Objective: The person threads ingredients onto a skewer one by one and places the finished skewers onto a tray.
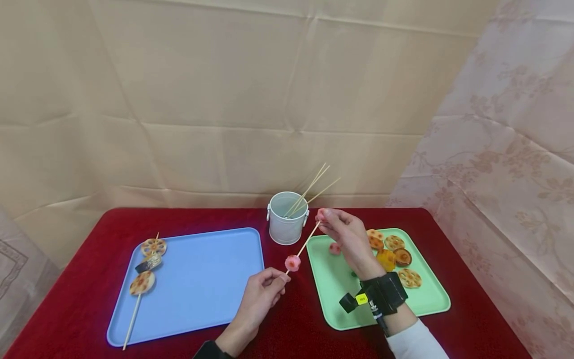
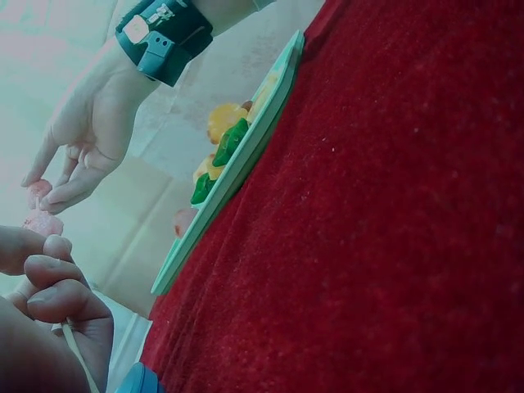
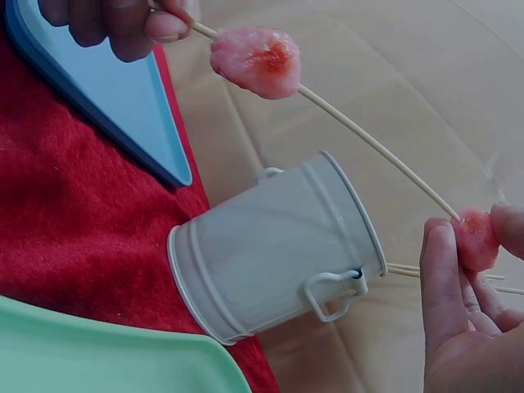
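Far left, on red velvety cloth: flat blue rectangular tray. Along its left side lies a loaded pale wooden skewer bearing a holed round slice, a dark-and-silvery piece and a browned pale disc. Only the head view shows this load.

Left hand: thumb and curled fingers pinch a thin pale wooden stick just below a pink, red-marked ball threaded on it. Left wrist view adds the stick's lower end emerging beneath the fingers.

Behind: white metal bucket, thin sticks leaning out. Right wrist view gives its looped side handle close up.

Right hand: thumb and fingers pinch a smaller pink ball at the stick's far end. Right wrist view shows the stick meeting it; whether the tip passes through cannot be told.

Far right: pale green rectangular tray holding another pink piece, a yellow piece and browned slices. Left wrist view shows glossy green pieces there, mostly hidden by the right arm in the head view.
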### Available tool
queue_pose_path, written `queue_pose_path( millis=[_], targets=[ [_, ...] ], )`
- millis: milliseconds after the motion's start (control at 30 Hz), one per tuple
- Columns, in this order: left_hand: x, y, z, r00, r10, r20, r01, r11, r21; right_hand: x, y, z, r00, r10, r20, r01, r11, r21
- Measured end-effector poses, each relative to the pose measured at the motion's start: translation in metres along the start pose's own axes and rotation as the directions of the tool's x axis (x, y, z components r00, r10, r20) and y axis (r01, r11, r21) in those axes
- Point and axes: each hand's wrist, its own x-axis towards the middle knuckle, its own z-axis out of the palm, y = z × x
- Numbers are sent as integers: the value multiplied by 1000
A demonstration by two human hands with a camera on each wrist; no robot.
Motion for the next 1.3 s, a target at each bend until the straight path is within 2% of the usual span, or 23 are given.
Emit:
queue_pose_path(
  millis=[200, 467, 733, 1300],
  targets=[
    [0, 0, 1, 1000, -3, -21, 3, 1000, 0, -2, 3, 4, 999, 35, 0, -35, 999, -40],
    [0, -1, 2, 1000, -5, -21, 5, 1000, -21, -5, 9, 9, 999, 46, -21, -49, 985, -166],
    [1, 0, 2, 1000, -2, -23, 2, 1000, -8, -10, 23, 16, 998, -37, 60, 42, 996, -80],
    [2, 1, 0, 1000, -25, -14, 25, 1000, -12, -25, 41, 27, 988, -33, 151, 49, 993, -105]
  ],
)
